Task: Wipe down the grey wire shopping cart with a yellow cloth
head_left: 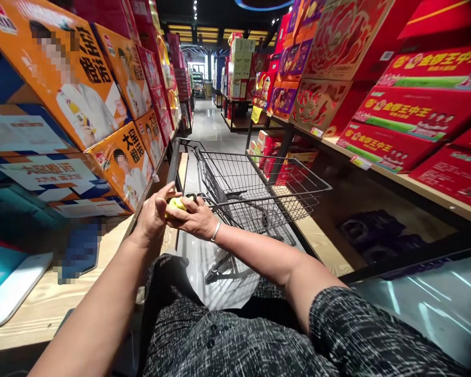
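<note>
My left hand [152, 213] and my right hand [194, 217] meet in front of me, beside the handle end of a black wire shopping cart [267, 173]. Between them is a small yellow thing [176, 204], soft-looking and partly covered by my fingers; its kind does not show. The right fingers curl over it, and a bracelet circles that wrist. My left fingers press against its other side, the thumb bent. The cart basket stands just beyond my hands, tilted in view, and only its wires and the floor beneath show inside.
Orange drink cartons [82, 73] are stacked close on my left, above a wooden ledge [113, 251] bearing a blue phone-like object [80, 248]. Red boxes [408, 115] fill the right shelf. A shiny floor aisle [210, 120] runs ahead between the displays.
</note>
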The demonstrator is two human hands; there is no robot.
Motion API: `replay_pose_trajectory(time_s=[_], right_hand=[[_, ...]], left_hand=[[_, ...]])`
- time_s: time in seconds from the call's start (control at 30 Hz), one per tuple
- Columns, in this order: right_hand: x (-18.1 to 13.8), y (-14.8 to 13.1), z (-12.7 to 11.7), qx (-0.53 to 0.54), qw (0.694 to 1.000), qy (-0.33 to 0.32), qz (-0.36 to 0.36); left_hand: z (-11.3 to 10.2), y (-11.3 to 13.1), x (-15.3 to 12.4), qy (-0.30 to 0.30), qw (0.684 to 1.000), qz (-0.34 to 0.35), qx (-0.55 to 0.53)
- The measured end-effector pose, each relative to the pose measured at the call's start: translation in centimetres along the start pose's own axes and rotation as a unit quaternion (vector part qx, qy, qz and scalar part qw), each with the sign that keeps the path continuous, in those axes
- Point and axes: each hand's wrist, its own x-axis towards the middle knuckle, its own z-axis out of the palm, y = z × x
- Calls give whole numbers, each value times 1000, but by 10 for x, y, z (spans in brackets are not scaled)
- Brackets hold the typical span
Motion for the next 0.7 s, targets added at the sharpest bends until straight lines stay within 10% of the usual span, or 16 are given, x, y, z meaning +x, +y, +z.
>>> replay_pose_trajectory(time_s=[0.4,0.7], right_hand=[[-151,57,21,92,976,-116,158],[-15,26,-19,120,964,85,221]], left_hand=[[-5,-16,15,-50,989,65,120],[16,30,36,-64,968,20,244]])
